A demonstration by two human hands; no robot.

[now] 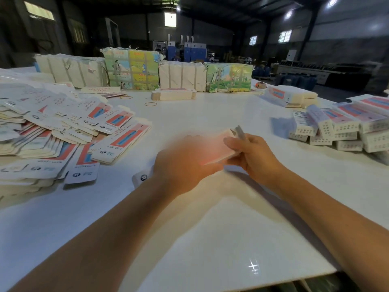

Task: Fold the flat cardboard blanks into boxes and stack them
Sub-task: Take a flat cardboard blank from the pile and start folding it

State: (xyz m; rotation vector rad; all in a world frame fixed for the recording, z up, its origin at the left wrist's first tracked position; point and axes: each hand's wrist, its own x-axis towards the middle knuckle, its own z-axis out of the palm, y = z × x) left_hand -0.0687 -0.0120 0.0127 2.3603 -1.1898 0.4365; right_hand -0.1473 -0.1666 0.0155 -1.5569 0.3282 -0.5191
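A factory or warehouse packing hall. High dark roof (pixel 242 9) of steel beams, round ceiling lamps (pixel 332 1), small bright windows (pixel 285 36) set high in grey walls. Far back, blue-and-white machine cabinets (pixel 190 50) and a long dark conveyor-like machine (pixel 311 69). Up front, a broad white worktable (pixel 210 228) heaped with flat printed red-and-blue cardboard blanks (pixel 63 131), rows of folded white boxes (pixel 345 127) stacked at the right, and strapped paper-wrapped bundles (pixel 132 69) lined along the far edge. Loose tan rubber bands (pixel 150 104) lying nearby.
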